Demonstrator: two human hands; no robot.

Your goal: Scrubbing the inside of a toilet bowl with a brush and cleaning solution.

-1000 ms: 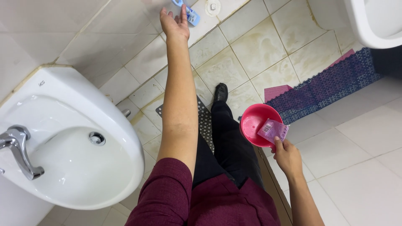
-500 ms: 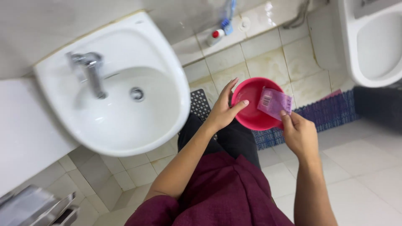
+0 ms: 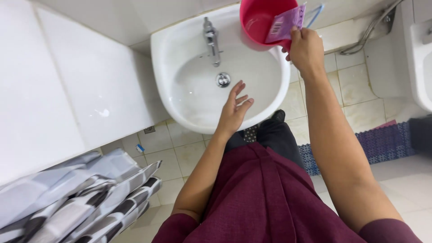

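Hands over the sink, pink bowl up at the right rim.

On the left, striped grey cloth hangs below the white counter. At centre, the left hand hovers wide, fingers spread and holding nothing, over the sink's front edge, with the drain and tap beyond it. On the right, the right hand grips the pink bowl and a purple packet pressed to its rim, raised above the sink's far right side. A blue mat lies on the tiled floor.
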